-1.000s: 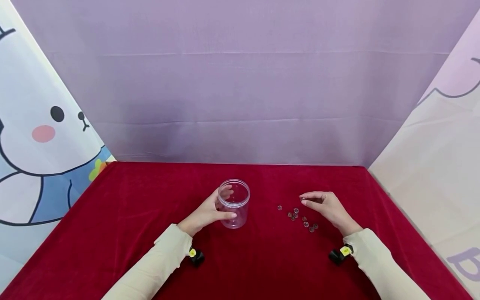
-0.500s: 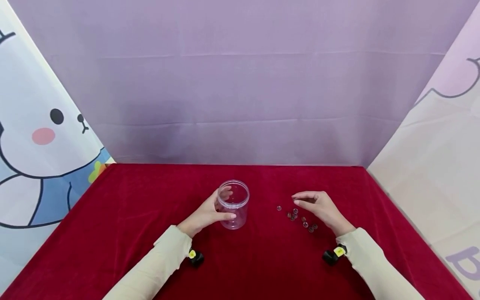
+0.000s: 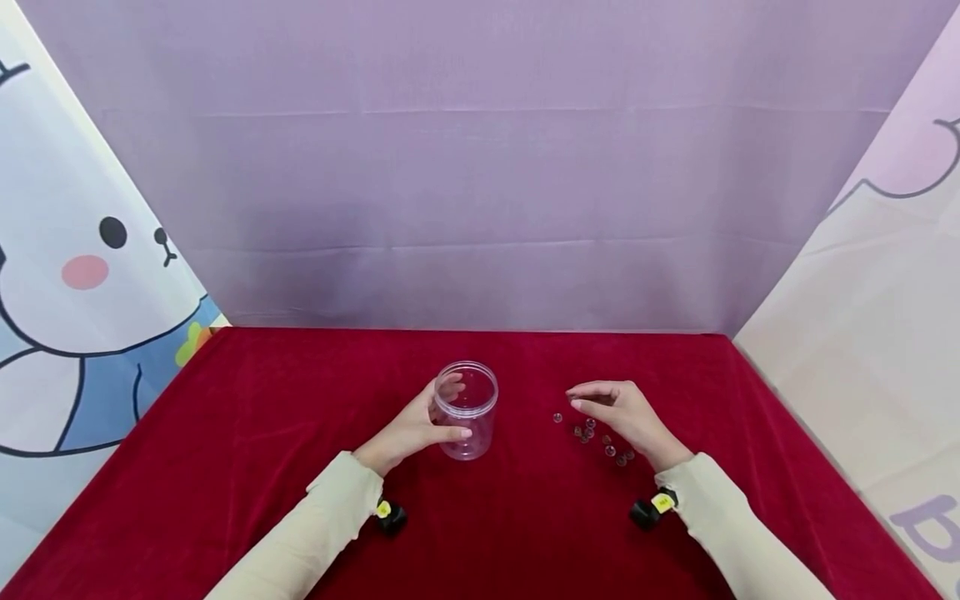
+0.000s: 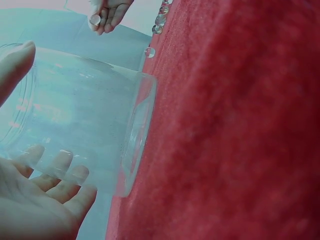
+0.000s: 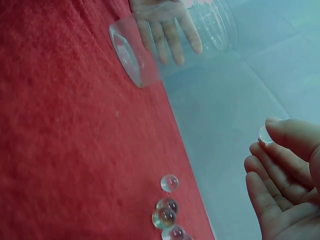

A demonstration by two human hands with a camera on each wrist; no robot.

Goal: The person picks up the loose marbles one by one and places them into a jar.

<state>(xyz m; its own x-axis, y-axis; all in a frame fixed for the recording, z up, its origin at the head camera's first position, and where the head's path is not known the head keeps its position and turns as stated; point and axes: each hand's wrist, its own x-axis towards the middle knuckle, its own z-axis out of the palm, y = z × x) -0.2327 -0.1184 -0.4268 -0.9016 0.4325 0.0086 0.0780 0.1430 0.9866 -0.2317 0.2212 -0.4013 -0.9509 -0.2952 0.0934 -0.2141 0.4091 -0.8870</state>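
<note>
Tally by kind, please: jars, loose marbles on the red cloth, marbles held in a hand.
Clear jar: 1
Loose marbles on the red cloth: 9 visible
Pinched marble in the right hand: 1
Total: 11

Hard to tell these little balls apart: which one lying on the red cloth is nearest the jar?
The leftmost ball in the head view. It lies apart, on the side toward the jar; the other balls on the cloth sit farther right.
</note>
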